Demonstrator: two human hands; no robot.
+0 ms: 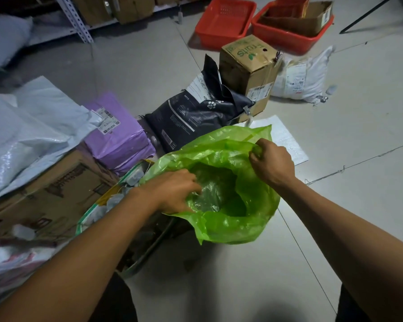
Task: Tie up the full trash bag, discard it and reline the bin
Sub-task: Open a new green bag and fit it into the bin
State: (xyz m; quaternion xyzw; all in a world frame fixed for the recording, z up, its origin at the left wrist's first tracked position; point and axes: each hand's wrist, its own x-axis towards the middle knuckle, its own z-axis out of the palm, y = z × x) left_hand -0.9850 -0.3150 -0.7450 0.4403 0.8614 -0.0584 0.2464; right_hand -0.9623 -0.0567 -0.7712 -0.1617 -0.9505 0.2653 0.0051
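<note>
A translucent green trash bag (pixel 237 219) sits open in the middle of the floor, its mouth spread wide, with clear plastic visible deep inside. My left hand (pixel 172 189) pinches the bag's near-left rim, fingers curled over the edge. My right hand (pixel 271 162) is closed on a bunched piece of the far-right rim, lifted a little higher. A dark bin (pixel 149 242) shows partly under my left forearm, just left of the bag; most of it is hidden.
Cardboard boxes (pixel 49 194), a purple parcel (pixel 119 135) and white mailers (pixel 33 126) crowd the left. A black pet-food sack (pixel 191 117), a brown fruit box (pixel 249 70) and a white parcel (pixel 300 77) lie behind the bag. Two red baskets (pixel 226 22) stand farther back. Open tiled floor lies to the right.
</note>
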